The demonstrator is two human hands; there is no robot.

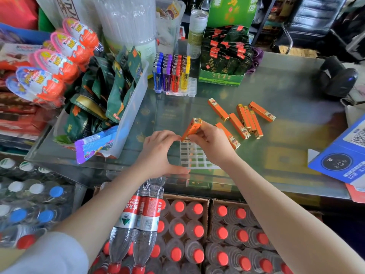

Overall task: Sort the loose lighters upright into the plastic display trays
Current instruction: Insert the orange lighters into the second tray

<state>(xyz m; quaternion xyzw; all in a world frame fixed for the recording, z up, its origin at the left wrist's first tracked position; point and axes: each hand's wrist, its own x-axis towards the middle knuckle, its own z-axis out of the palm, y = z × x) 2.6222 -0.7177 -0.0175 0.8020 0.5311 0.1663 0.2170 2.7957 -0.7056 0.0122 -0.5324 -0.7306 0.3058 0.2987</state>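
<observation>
- Our left hand (158, 153) spreads thumb and forefinger along the tray's (194, 158) left edge, likely to steady it.
- Our right hand (209, 142) pinches one orange lighter (192, 128), tilted, base at the far-left slot, ready for seating upright.
- The loose lighters (242, 120) lie flat just right, within reach.

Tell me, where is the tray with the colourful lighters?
The tray of colourful lighters stands at the far side of the glass counter, between the clear bin of green packets on the left and the green box of tea packets on the right.
</observation>
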